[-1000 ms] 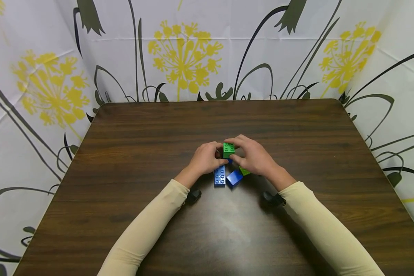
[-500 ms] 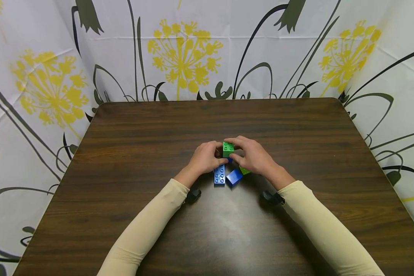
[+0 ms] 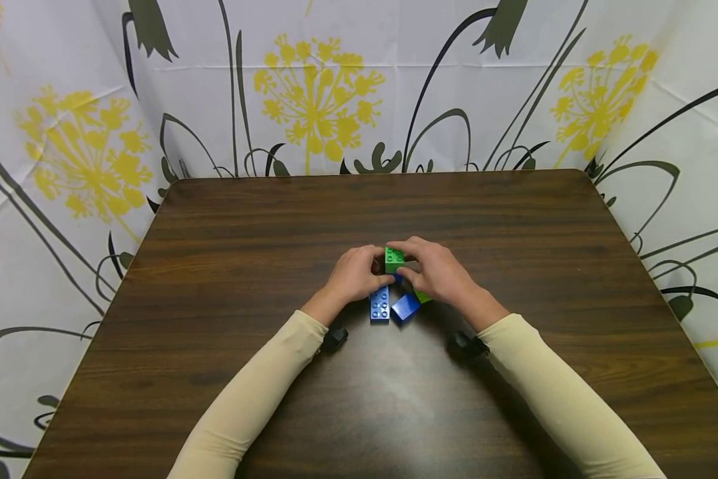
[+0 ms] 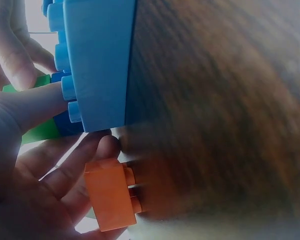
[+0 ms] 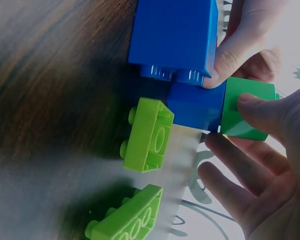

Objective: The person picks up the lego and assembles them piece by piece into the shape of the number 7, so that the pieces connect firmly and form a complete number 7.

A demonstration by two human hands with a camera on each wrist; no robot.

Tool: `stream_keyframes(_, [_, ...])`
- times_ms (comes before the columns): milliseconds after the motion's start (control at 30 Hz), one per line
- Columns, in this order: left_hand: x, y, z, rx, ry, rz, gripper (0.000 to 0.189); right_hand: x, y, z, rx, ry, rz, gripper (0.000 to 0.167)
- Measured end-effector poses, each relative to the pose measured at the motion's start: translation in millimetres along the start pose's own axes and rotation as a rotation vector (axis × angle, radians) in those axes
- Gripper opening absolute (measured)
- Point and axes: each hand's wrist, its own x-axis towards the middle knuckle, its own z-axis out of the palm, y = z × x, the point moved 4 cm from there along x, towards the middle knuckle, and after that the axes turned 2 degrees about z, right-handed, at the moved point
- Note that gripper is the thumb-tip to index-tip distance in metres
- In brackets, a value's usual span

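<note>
Two hands share one small stack just right of the centre of the head view: the left hand (image 3: 355, 273) pinches the dark blue brick (image 5: 197, 105) at the bottom, and the right hand (image 3: 439, 269) holds the green two-by-two brick (image 3: 394, 259) on top, thumb on the near face and a finger round the far one. The step looks like pressing these two together, and it would go best with the left hand bracing the lower brick squarely against the table (image 3: 263, 226) while the right pushes straight down, spreading the force over all four studs rather than tipping one edge. Keeping the left thumb below the seam should spare it a nip, and a low wrist could easily knock the light blue brick (image 3: 379, 306) or the blue brick (image 3: 404, 307) lying on its side, both just below the hands in the frame. As for looks, the green piece is a plain glossy cube with round studs, its sides lined up with the darker block; in the right wrist view the seam appears nearly flush, though whether it is fully seated I cannot tell. One lime green brick (image 5: 145, 135) rests near the stack's foot, centre of that view.
</note>
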Motion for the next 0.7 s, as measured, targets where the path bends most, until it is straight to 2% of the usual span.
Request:
stream_keyframes(400, [-0.4,-0.4,0.9,-0.006,0.005,0.02,0.03,0.7,-0.2,3.1,-0.049,0.006,0.032,0.05])
stream_keyframes(700, [0.9,0.7,-3.7,-0.098,0.062,0.114,0.038,-0.1,1.3,2.3,-0.075,0.012,0.034,0.051])
